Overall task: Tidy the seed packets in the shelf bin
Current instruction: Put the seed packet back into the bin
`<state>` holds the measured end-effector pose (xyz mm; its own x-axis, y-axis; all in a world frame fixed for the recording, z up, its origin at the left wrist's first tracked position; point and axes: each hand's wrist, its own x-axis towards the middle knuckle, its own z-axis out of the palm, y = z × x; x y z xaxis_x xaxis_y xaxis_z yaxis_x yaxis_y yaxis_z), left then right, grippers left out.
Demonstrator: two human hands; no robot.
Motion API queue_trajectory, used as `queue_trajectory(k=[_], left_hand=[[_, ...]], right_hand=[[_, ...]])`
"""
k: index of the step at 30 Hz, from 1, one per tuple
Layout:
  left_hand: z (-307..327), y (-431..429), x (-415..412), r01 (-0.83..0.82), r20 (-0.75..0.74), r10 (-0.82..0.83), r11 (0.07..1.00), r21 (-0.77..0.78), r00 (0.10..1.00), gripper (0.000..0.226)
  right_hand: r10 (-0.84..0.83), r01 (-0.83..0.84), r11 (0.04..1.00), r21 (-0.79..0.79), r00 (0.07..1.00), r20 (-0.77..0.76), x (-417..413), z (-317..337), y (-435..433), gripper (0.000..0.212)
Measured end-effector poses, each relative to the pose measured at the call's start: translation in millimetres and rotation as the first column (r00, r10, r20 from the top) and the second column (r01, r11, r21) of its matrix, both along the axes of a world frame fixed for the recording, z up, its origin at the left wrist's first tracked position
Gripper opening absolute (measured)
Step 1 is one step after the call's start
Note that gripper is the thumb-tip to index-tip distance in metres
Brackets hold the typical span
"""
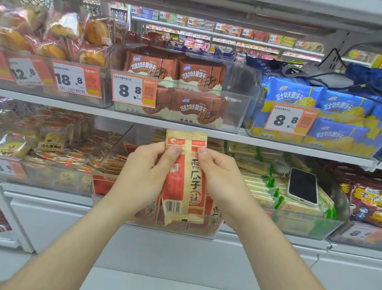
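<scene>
Kraft-brown and red paper marks the item under inspection: a seed packet (183, 179), held upright in front of the lower shelf, clear of the bin it belongs to.

Left to right. At the left end of the lower shelf sits a bin of yellow-wrapped cakes (46, 146). Next comes the clear shelf bin (173, 230), with matching seed packets lying flat and slumped along its left wall and more standing at its front edge; the stack is uneven. The left hand (143, 177) pinches the packet's left edge near the top, thumb on the printed face, fingers behind. The right hand (223, 177) pinches the right edge in like manner, thumb at the upper face. Both grips are closed on the packet. Further right, a phone (303, 186) lies on a bin of green-trimmed packets (264, 193), well apart from the work.

Assessment: the step in hand appears to be squaring one packet before returning it. The task looks only partly done, given the loose pile at the bin's left. The next move calls for lowering the packet upright behind the front row, face outward, without toppling its neighbours.
</scene>
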<state>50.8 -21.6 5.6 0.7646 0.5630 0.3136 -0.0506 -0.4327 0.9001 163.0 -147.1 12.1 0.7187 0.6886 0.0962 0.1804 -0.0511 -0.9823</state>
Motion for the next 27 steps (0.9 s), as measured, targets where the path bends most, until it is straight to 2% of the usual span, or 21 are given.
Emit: queue_trajectory(k=[4, 8, 10, 13, 16, 19, 23, 25, 27], left_hand=[[1, -4, 3, 0.000, 0.012, 0.000, 1.000, -0.001, 1.000, 0.032], [2, -2, 4, -0.025, 0.041, 0.027, 0.998, -0.051, 0.999, 0.035], [0, 0, 4, -0.076, 0.086, 0.085, 0.992, -0.101, 0.993, 0.039], [-1, 4, 5, -0.162, 0.101, 0.182, 0.969, -0.184, 0.978, 0.044], [2, 2, 6, -0.063, 0.042, 0.076, 0.967, -0.246, 0.996, 0.044], [2, -6, 7, 0.062, -0.001, -0.063, 0.976, -0.207, 0.998, 0.037], [2, -13, 7, 0.072, -0.013, -0.076, 0.982, -0.174, 0.997, 0.041], [5, -14, 6, 0.067, -0.009, -0.070, 0.979, -0.191, 0.997, 0.040], [7, -15, 5, 0.085, 0.021, -0.082, 0.968, -0.237, 0.996, 0.040]], right_hand=[[-0.023, 0.026, 0.999, 0.021, 0.993, -0.114, -3, 3, 0, 0.041], [0.009, -0.003, 0.999, 0.051, 0.993, -0.114, -3, 5, 0, 0.040], [0.050, -0.050, 0.999, 0.012, 0.998, -0.040, -2, 7, -4, 0.038], [0.085, -0.066, 0.989, -0.135, 0.986, 0.140, 2, 7, -8, 0.028], [0.005, 0.011, 0.995, -0.095, 0.986, 0.167, 3, 3, -6, 0.024], [-0.177, 0.185, 0.983, -0.004, 0.946, 0.271, 2, -2, 0, 0.030], [-0.290, 0.338, 0.940, -0.053, 0.867, 0.405, 1, -7, 4, 0.048], [-0.273, 0.311, 0.949, -0.051, 0.893, 0.359, 1, -7, 5, 0.054], [-0.245, 0.260, 0.965, -0.036, 0.941, 0.233, 1, -7, 5, 0.055]])
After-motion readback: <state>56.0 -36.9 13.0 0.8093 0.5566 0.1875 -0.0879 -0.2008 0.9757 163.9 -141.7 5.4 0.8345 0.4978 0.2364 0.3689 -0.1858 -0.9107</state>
